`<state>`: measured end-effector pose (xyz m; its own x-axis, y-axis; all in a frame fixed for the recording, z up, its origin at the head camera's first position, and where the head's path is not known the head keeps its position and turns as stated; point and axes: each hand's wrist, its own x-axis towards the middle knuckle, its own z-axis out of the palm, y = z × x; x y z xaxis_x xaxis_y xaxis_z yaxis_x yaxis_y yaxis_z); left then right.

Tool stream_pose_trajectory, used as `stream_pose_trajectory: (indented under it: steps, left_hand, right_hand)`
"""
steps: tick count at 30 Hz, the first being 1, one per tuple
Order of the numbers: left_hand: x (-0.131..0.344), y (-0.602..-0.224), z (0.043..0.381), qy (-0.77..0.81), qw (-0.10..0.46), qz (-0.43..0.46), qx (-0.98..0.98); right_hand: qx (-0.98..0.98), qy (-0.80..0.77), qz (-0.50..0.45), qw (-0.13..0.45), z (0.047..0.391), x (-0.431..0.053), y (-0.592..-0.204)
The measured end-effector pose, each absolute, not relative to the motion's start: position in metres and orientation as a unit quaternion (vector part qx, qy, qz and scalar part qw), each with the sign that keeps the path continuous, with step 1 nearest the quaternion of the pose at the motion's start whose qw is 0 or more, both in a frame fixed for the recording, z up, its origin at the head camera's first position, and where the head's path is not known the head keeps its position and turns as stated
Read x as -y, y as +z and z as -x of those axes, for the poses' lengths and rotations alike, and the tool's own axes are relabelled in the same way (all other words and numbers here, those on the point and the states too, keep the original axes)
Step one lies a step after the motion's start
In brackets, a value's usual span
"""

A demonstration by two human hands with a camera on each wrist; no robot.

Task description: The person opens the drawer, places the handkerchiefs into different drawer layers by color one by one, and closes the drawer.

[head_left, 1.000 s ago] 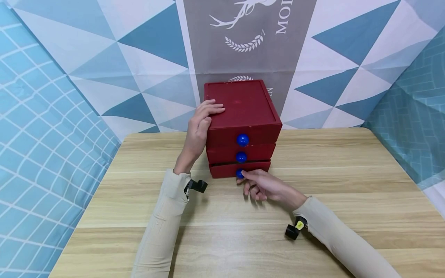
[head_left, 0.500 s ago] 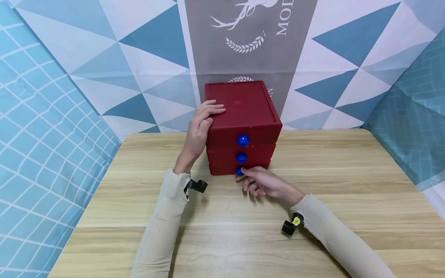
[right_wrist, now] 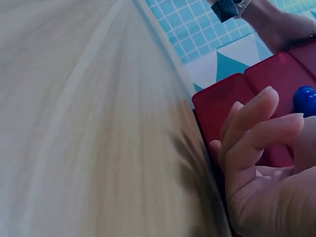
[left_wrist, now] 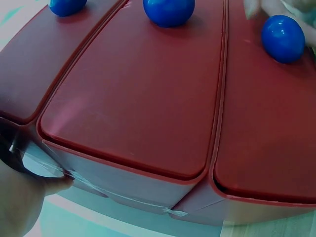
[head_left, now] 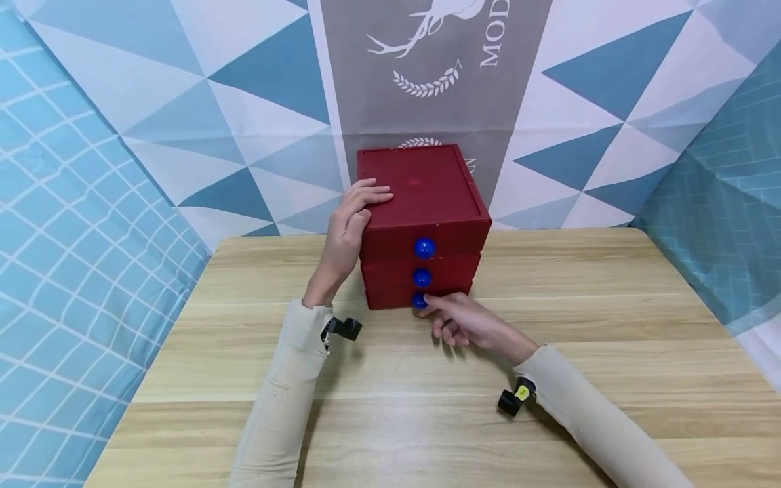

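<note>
A dark red drawer cabinet (head_left: pixel 421 190) stands on the wooden table, its three drawer fronts flush and stacked. Each front has a round blue knob; the top knob (head_left: pixel 424 248) and middle knob (head_left: pixel 422 277) are untouched. My left hand (head_left: pixel 348 234) rests on the cabinet's left top edge, fingers lying over the top, thumb (left_wrist: pixel 58 183) against the side in the left wrist view. My right hand (head_left: pixel 466 320) is at the bottom drawer, thumb and index finger pinching the bottom knob (left_wrist: pixel 283 39). Its other fingers (right_wrist: pixel 259 111) are loosely bent, holding nothing.
The wooden table (head_left: pixel 390 407) extends around and in front of the cabinet. Behind it hangs a patterned cloth (head_left: pixel 274 102) with triangles and a grey panel. A blue tiled sheet (head_left: pixel 73 271) covers the left side. Small black cameras (head_left: pixel 509 402) are strapped at both wrists.
The bottom drawer, a little out one second ago, has been pushed in flush by my right hand at its knob. My left hand has stayed on the cabinet.
</note>
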<state>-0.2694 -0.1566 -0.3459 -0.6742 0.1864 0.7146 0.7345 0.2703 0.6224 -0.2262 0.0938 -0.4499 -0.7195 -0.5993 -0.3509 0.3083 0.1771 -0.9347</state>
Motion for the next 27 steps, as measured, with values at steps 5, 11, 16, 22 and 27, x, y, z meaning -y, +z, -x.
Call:
stream_pose_trajectory:
  steps: [5,11,16,22,27]
  left_hand:
    - [0.16,-0.346,0.268,-0.521,0.262,0.304,0.753]
    - [0.173,-0.353,0.274,-0.506,0.262,0.293,0.768]
    - [0.176,-0.354,0.275,-0.486,0.263,0.278,0.786]
    - [0.176,-0.348,0.26,-0.391,0.264,0.229,0.852]
    - [0.179,-0.343,0.235,-0.269,0.272,0.221,0.897]
  right_hand:
    - [-0.695,-0.612,0.153,0.345,0.214,-0.112,-0.447]
    - [-0.696,-0.619,0.175,0.319,0.193,-0.141,-0.449]
    - [-0.735,-0.597,0.161,0.279,0.179,-0.171,-0.447]
    - [-0.793,-0.563,0.167,0.16,0.164,-0.207,-0.434]
    - [-0.885,-0.428,0.181,-0.006,0.161,-0.224,-0.431]
